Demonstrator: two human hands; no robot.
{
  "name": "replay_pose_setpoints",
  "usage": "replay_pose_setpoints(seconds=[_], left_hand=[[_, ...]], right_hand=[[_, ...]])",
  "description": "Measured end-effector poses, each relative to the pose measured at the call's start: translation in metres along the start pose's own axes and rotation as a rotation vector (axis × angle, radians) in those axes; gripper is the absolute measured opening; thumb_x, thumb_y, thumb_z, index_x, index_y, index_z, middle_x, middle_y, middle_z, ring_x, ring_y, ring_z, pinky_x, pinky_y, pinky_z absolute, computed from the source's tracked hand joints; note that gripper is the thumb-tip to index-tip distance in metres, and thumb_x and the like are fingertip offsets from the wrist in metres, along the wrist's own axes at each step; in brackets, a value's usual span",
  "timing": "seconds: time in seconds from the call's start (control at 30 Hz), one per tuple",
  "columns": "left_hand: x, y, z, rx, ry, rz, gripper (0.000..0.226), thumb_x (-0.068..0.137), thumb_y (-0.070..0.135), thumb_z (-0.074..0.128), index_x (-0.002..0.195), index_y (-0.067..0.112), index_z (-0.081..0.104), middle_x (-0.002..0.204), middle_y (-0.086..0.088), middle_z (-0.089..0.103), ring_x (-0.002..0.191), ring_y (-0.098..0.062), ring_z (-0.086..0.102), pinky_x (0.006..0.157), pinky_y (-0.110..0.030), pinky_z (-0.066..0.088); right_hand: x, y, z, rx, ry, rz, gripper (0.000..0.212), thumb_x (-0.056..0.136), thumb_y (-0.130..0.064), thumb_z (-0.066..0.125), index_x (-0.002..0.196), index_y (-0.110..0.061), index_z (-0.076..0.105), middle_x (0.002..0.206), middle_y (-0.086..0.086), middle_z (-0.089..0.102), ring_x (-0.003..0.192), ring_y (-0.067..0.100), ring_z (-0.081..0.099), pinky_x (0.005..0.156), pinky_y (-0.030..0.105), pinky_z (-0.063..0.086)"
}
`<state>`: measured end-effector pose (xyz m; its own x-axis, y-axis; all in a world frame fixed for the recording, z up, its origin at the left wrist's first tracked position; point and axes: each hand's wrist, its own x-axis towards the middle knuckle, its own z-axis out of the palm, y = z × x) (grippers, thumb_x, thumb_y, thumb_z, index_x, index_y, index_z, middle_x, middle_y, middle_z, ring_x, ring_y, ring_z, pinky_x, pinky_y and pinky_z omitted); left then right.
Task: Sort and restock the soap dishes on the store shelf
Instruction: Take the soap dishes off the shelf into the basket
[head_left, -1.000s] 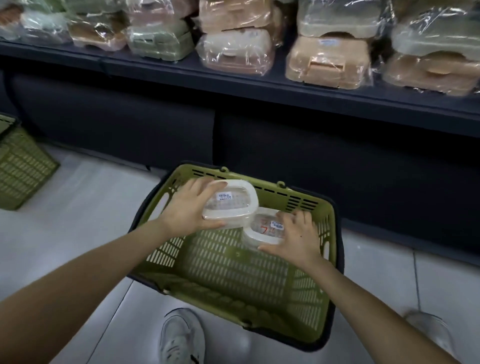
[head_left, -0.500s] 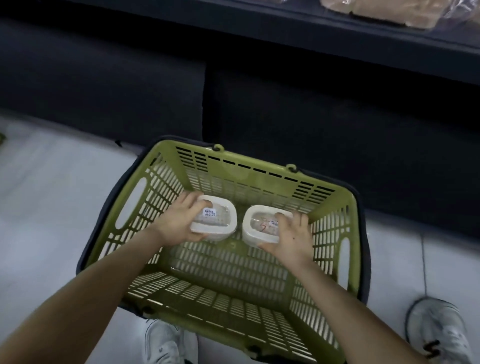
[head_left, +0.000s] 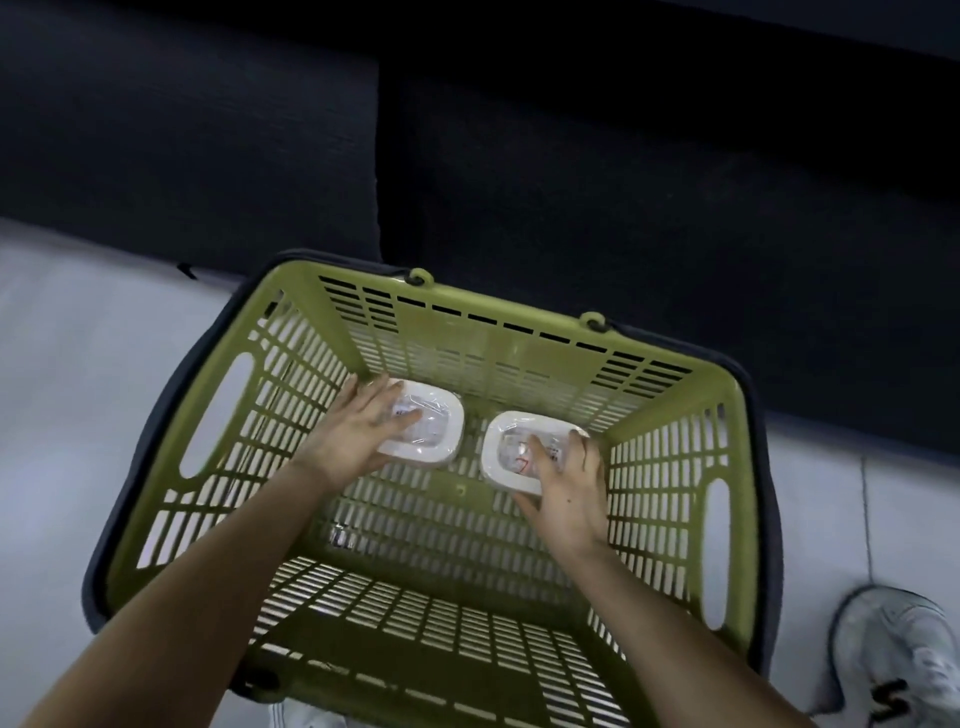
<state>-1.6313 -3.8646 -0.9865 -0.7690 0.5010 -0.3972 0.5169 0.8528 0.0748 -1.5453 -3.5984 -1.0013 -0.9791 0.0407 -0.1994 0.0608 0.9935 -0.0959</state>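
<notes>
Green plastic basket (head_left: 415, 629) sat on the pale floor, with a white shoe (head_left: 898, 660) just off its right corner. Both forearms reached down over the near wall, one hand per dish. Left hand (head_left: 358, 434) lay on top of the left soap dish (head_left: 434, 434), fingers pretty much straight, thumb across the wrap, no real grip imo. Right hand (head_left: 569, 493) had its fingers curled over the right soap dish (head_left: 511, 449), thumb at the near edge, so that one looked held. Both dishes sat on the basket bottom, side by side with a small gap, close to the far wall, long sides running roughly away from the person. Beyond was only the dark shelf base (head_left: 571, 182). The shelf wasn't in shot, so I'd guess restocking would mean lifting up and forward.
</notes>
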Motion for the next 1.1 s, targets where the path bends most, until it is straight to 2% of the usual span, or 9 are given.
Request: replay_pose_setpoints(seconds=[0.13,0.2,0.27,0.37,0.57,0.7,0.77,0.97,1.1], left_hand=[[-0.002,0.003,-0.002,-0.039,-0.018,-0.036,0.068,0.095,0.028,0.054,0.151,0.035,0.017,0.162,-0.001,-0.003,0.148,-0.019,-0.004,0.12,-0.034,0.009],[-0.003,0.008,-0.006,-0.029,-0.048,-0.065,0.073,0.094,0.021,0.056,0.153,0.034,0.015,0.162,-0.001,-0.004,0.148,-0.019,-0.004,0.12,-0.034,0.011],[-0.005,0.014,-0.013,-0.003,-0.073,-0.085,0.077,0.093,0.021,0.058,0.153,0.032,0.011,0.162,-0.001,-0.002,0.148,-0.02,-0.003,0.119,-0.034,0.009],[-0.01,0.024,-0.031,0.028,-0.058,-0.074,0.072,0.094,0.025,0.057,0.153,0.028,0.015,0.161,-0.005,0.009,0.148,-0.022,0.004,0.119,-0.035,0.011],[-0.024,0.06,-0.096,0.011,0.17,-0.008,0.053,0.092,0.028,0.058,0.142,0.018,0.043,0.141,-0.011,0.042,0.134,-0.028,0.033,0.106,-0.041,0.035],[-0.036,0.096,-0.148,-0.038,0.459,0.163,0.03,0.086,0.018,0.065,0.114,0.008,0.062,0.105,-0.014,0.061,0.101,-0.035,0.055,0.076,-0.047,0.053],[-0.038,0.119,-0.175,-0.036,0.615,0.263,0.024,0.085,0.018,0.064,0.107,0.007,0.062,0.098,-0.011,0.062,0.093,-0.031,0.057,0.068,-0.043,0.056],[-0.036,0.221,-0.284,-0.077,0.88,0.458,0.038,0.09,0.031,0.045,0.11,0.006,0.067,0.099,-0.006,0.065,0.095,-0.023,0.056,0.077,-0.034,0.053],[-0.021,0.279,-0.335,-0.066,0.995,0.498,0.031,0.087,0.023,0.063,0.113,0.005,0.066,0.104,-0.01,0.064,0.098,-0.03,0.058,0.083,-0.041,0.052]], right_hand=[[-0.001,0.0,0.002,0.021,-0.046,-0.018,0.072,0.071,-0.046,0.077,0.134,-0.017,0.056,0.134,0.029,0.043,0.123,0.041,0.03,0.098,0.059,0.043],[0.0,0.001,-0.005,-0.008,-0.153,-0.049,0.074,0.086,-0.043,0.063,0.15,-0.021,0.032,0.151,0.027,0.02,0.139,0.041,0.013,0.113,0.058,0.024],[-0.001,0.002,-0.016,-0.041,-0.258,-0.042,0.075,0.093,-0.041,0.052,0.155,-0.024,0.014,0.158,0.021,0.003,0.145,0.038,0.001,0.118,0.055,0.007],[-0.004,0.003,-0.037,-0.022,-0.23,-0.031,0.07,0.093,-0.041,0.052,0.153,-0.021,0.021,0.156,0.019,0.014,0.142,0.036,0.015,0.119,0.05,0.01],[-0.018,0.016,-0.11,0.144,0.061,-0.12,0.047,0.093,-0.029,0.056,0.136,-0.013,0.05,0.136,0.012,0.049,0.122,0.032,0.045,0.101,0.043,0.04],[-0.039,0.041,-0.17,0.249,0.359,-0.21,0.025,0.077,-0.015,0.073,0.099,-0.005,0.07,0.096,0.013,0.067,0.086,0.036,0.063,0.073,0.044,0.054],[-0.051,0.06,-0.202,0.243,0.483,-0.22,0.019,0.075,-0.019,0.067,0.09,-0.007,0.071,0.087,0.009,0.068,0.075,0.031,0.064,0.064,0.04,0.055],[-0.095,0.15,-0.305,0.239,0.776,-0.094,0.035,0.086,-0.034,0.048,0.092,-0.009,0.072,0.087,0.004,0.071,0.074,0.028,0.064,0.068,0.039,0.053],[-0.113,0.213,-0.353,0.192,0.931,0.047,0.037,0.086,-0.037,0.05,0.096,-0.007,0.07,0.089,0.008,0.069,0.078,0.032,0.062,0.072,0.04,0.052]])
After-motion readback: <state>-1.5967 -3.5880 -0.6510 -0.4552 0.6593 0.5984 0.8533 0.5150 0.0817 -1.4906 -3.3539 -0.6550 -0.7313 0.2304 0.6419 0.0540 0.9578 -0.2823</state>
